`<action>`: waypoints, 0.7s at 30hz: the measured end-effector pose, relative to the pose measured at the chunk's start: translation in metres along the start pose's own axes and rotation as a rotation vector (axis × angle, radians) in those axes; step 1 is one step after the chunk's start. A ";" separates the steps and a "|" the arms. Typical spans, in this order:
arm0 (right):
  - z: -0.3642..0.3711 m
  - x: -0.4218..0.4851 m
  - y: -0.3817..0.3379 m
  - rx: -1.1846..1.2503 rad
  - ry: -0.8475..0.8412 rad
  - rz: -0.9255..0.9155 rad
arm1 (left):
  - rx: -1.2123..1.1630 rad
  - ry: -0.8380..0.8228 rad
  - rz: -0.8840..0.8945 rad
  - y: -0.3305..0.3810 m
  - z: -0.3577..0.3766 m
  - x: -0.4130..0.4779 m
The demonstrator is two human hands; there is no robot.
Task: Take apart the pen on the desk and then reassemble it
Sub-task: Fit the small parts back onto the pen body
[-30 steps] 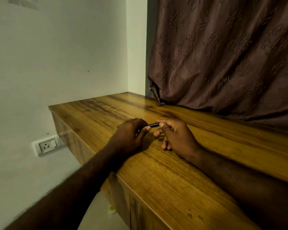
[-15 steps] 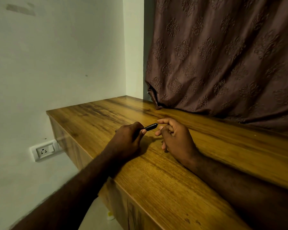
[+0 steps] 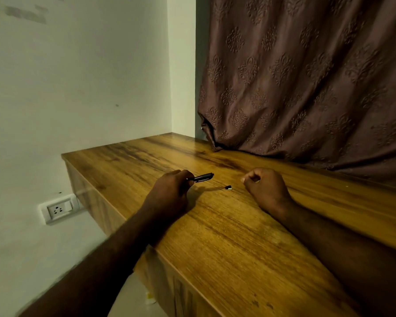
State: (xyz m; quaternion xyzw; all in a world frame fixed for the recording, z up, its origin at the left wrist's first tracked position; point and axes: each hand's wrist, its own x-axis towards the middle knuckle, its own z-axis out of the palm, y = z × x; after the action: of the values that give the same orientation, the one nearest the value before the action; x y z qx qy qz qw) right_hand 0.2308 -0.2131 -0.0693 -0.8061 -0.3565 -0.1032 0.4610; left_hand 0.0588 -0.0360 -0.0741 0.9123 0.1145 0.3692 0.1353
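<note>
L hand (image 3: 172,191) clamped on slim black plastic pen body (image 3: 203,177), held above wooden desk (image 3: 226,236); R hand (image 3: 264,186) fisted, contents unclear. Tiny black end piece (image 3: 228,187) lies loose btwn hands, could roll off/get lost if nudged

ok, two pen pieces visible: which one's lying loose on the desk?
The small black end piece, lying on the desk between the hands, touched by neither. The longer black pen body is pinched in the left hand, raised above the wood.

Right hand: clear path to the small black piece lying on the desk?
Probably yes. The small black piece lies alone on the desk, just left of the right hand, nothing between them. The left hand holds the pen body farther off.
</note>
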 end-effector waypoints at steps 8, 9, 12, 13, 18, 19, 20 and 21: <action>0.007 0.003 -0.004 -0.103 -0.186 -0.034 | 0.036 -0.044 -0.001 -0.002 0.000 0.001; 0.007 0.003 -0.004 -0.093 -0.188 -0.032 | 0.036 -0.054 -0.009 -0.002 0.000 0.001; 0.010 0.004 -0.005 -0.057 -0.193 -0.007 | 0.038 -0.059 -0.025 0.000 -0.001 0.001; 0.010 0.005 -0.006 -0.056 -0.197 0.000 | 0.048 -0.059 -0.028 0.001 -0.002 0.002; 0.014 0.005 -0.006 -0.105 -0.176 0.020 | 0.077 -0.052 -0.042 0.003 -0.003 0.002; 0.015 0.006 -0.006 -0.116 -0.175 0.019 | 0.080 -0.049 -0.044 0.002 -0.003 0.002; 0.015 0.006 -0.007 -0.126 -0.176 0.019 | 0.080 -0.050 -0.047 0.002 -0.003 0.002; 0.016 0.007 -0.007 -0.133 -0.179 0.017 | 0.080 -0.057 -0.050 0.003 -0.004 0.002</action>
State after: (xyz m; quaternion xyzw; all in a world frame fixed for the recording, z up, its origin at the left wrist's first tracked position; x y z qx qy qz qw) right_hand 0.2284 -0.1950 -0.0701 -0.8439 -0.3818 -0.0504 0.3736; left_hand 0.0575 -0.0373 -0.0697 0.9240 0.1478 0.3347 0.1112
